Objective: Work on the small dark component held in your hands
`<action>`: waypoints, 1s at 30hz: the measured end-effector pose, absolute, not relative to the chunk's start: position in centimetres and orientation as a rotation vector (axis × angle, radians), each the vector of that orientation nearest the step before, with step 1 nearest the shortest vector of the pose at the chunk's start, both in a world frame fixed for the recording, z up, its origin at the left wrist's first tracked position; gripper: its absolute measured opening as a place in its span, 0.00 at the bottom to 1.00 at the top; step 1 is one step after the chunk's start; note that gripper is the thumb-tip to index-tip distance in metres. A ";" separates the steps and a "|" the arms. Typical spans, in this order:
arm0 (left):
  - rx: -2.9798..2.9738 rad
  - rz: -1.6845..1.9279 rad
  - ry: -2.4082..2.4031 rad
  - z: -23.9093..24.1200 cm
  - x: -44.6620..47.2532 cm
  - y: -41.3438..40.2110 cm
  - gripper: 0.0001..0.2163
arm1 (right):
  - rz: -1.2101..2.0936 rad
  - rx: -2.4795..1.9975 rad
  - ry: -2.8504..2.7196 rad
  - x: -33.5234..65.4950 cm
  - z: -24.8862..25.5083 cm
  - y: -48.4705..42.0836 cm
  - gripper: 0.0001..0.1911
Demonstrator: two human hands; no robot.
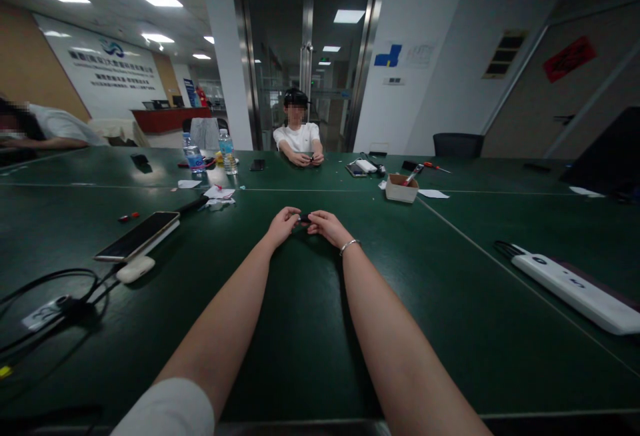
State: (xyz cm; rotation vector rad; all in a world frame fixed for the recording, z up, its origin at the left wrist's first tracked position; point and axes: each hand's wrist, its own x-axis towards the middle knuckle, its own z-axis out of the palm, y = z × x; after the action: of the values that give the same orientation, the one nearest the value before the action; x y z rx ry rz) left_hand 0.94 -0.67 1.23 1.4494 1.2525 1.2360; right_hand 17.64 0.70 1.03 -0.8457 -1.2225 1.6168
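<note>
Here, left hand (284,226), right hand (327,226) pinch black object (304,218); phone (139,236) leftward, box (401,193) beyond, rightward.

Far left, on a broad white wall panel (107,73), I read dark Chinese characters, 大数据科技有限公司, in the large line under a blue wave-shaped logo (111,48); the smaller lines blur. Near me on the left, a white rectangular label (43,316) beside thin black cables (65,269) seems to show 32, but I can't be sure. On the far right, the mark on a red square paper (569,59) is too blurred to read.
</note>
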 end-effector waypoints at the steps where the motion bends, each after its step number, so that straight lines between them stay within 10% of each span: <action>1: 1.445 1.243 1.249 1.2 1.0 -0.7 0.13 | 1.618 -0.844 -1.225 17.6 1.0 0.7 0.06; 30: 1.418 1.277 1.225 1.0 1.0 -0.5 0.09 | 1.613 -0.855 -1.215 17.6 1.0 0.7 0.04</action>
State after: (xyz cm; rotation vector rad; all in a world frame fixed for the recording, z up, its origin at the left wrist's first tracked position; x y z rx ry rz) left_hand 0.97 -0.47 0.98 1.4183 1.2249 1.2766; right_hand 17.55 0.69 1.03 -0.8551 -1.2155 1.6129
